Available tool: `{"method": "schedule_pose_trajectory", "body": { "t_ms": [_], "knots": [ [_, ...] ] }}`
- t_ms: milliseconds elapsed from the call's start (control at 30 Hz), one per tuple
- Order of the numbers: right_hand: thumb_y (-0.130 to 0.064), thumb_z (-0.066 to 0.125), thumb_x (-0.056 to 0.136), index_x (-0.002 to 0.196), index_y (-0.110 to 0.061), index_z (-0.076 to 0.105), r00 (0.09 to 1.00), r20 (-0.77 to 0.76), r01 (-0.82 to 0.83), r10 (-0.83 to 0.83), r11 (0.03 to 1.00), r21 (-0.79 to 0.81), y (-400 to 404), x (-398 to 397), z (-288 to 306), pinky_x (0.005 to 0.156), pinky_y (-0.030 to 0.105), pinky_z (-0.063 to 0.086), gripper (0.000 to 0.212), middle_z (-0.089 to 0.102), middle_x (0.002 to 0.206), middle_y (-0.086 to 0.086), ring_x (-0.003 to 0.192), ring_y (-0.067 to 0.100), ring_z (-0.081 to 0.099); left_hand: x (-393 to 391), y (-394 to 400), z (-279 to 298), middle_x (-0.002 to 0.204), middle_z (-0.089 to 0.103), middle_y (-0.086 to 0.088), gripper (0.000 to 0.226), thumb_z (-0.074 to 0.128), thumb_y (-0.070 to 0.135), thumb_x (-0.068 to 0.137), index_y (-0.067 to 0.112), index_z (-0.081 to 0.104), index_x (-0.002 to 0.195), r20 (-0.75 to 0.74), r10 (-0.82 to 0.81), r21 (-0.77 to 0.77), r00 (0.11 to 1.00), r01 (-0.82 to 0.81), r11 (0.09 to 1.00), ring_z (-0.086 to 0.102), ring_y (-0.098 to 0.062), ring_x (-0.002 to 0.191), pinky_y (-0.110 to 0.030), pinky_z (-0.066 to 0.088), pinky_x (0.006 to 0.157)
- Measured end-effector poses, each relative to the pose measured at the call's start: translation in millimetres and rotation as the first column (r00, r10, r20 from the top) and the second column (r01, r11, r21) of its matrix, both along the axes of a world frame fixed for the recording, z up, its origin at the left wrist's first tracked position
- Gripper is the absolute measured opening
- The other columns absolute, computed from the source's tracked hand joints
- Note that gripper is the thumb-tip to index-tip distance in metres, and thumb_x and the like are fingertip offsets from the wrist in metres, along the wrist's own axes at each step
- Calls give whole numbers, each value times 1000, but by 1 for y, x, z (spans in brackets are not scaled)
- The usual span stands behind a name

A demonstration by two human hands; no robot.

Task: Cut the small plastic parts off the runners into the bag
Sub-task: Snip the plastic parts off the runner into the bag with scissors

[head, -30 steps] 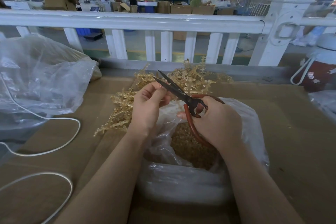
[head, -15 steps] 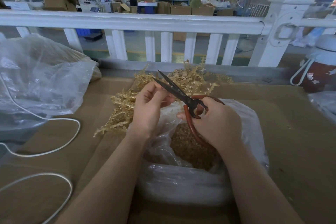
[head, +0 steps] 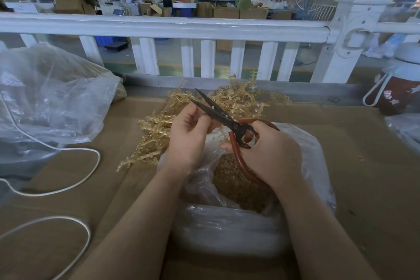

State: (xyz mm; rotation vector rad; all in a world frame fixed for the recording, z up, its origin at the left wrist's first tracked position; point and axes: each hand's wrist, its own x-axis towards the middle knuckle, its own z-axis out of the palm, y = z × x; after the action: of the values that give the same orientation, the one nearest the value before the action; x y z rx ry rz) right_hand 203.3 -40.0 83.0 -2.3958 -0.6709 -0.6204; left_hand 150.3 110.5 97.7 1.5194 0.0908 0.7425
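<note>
While the worktop [head: 363, 188] and everything lying on it are found where they were a second ago, almost nothing is seen to have moved between the hands either. The clear bag [head: 313, 166] is kept open at the near middle of the worktop, directly under both hands, and a brown mass of cut parts [head: 236, 186] is already gathered inside it. Just behind the bag, the pile of tan runners [head: 156, 134] is left untouched. The right hand [head: 270, 154] is wrapped around the red handles of the scissors [head: 227, 120], its grip clamped on them, and the dark blades are held slightly apart, as they were before, pointing up and away to the left. The left hand [head: 191, 136] is raised beside the blades, its grip pinched on something pale and small at the cutting edge; whether this is a runner stub or a single part cannot be told. Only a slight shift of the left fingers is noticed. From this it is judged that a snip is being lined up, not yet made, and that much of the pile remains to be worked through.
</note>
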Motion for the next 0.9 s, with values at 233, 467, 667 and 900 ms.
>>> {"method": "schedule_pose_trajectory", "body": {
  "t_ms": [233,467,667,900],
  "knots": [
    [-92,47,66,83,-36,61,1000,-15,-19,20,1000,24,0,0,-1,51,12,28,61,50,65,-23,59,-6,43,-1,-1,2,88,58,-22,19,45,-8,98,-2,64,98,-12,-30,42,999,30,999,50,-22,76,-30,46,71],
    [-94,44,64,78,-32,62,999,-42,-7,8,999,31,1,1,-2,51,12,28,66,52,63,-23,59,-8,46,0,2,0,90,62,-21,22,45,-4,101,5,64,97,-9,-51,54,999,51,997,56,-17,78,-23,50,72],
    [-96,38,62,82,-34,64,998,-51,-24,27,999,41,2,2,-2,53,11,33,70,57,68,-22,61,-3,51,1,2,-1,96,62,-26,20,45,-1,102,3,64,98,-17,-41,65,999,42,997,57,-19,80,-25,51,74],
    [-99,37,59,78,-37,58,994,-76,-74,77,996,48,2,0,0,53,12,32,68,47,62,-29,61,-9,47,6,7,-3,85,67,-7,18,49,7,102,-7,60,102,-47,11,-117,999,-16,993,61,-14,73,-28,52,73]
  ]
}}
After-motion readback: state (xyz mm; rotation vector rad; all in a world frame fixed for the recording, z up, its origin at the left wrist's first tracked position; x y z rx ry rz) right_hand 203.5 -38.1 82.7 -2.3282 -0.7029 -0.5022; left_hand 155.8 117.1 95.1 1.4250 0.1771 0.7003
